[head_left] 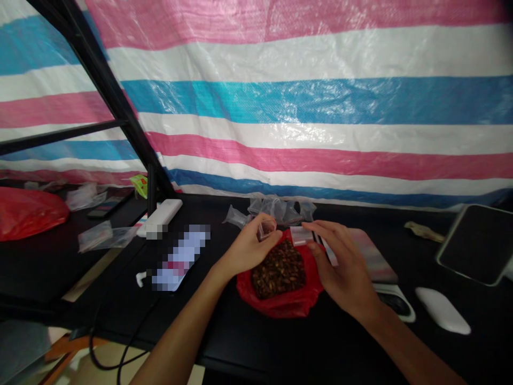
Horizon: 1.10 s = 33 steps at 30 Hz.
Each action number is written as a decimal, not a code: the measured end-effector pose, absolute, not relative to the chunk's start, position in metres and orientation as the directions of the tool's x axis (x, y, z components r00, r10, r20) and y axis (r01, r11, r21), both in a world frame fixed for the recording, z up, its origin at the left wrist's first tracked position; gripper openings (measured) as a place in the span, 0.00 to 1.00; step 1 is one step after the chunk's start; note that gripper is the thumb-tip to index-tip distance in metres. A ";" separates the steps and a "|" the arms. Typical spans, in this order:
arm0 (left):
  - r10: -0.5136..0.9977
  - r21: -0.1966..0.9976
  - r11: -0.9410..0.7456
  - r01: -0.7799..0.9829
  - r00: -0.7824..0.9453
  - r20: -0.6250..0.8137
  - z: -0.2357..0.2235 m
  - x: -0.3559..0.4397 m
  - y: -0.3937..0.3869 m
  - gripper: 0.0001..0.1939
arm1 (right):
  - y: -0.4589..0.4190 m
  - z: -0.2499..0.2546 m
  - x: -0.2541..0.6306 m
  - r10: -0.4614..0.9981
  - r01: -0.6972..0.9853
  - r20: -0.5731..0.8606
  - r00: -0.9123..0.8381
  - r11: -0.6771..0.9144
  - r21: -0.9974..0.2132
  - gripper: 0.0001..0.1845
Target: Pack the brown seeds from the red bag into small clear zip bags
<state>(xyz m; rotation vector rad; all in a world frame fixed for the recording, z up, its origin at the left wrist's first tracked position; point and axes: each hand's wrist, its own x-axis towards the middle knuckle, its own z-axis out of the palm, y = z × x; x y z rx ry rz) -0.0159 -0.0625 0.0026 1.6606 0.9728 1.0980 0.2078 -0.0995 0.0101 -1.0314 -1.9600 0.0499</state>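
i'm pinching a small clear bag [266,230] closed-fingered in my left hand [248,248], gripping a second clear bag [302,235] in my right hand [340,264], above brown seeds [278,270] heaped on a red plastic bag [280,307].

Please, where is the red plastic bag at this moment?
In the head view, the red plastic bag lies on the black table, just below the left hand and right hand, with small clear plastic bags behind it.
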 end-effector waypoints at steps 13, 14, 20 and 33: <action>0.935 0.912 -0.326 0.251 -0.058 0.350 0.002 -0.025 -0.050 0.11 | -0.096 0.005 0.212 0.697 0.608 0.347 -0.627 0.717 -0.341 0.15; 0.933 0.917 -0.326 0.231 -0.079 0.351 0.004 -0.027 -0.048 0.11 | -0.095 0.005 0.213 0.703 0.617 0.337 -0.626 0.711 -0.337 0.16; 0.912 0.881 -0.258 0.396 -0.202 0.357 0.027 -0.046 -0.094 0.10 | -0.096 0.002 0.216 0.709 0.661 0.307 -0.635 0.704 -0.259 0.27; 0.921 0.977 0.066 0.204 -0.388 0.019 -0.028 0.012 -0.183 0.12 | -0.105 0.012 0.208 0.716 0.646 0.347 -0.606 0.697 -0.311 0.14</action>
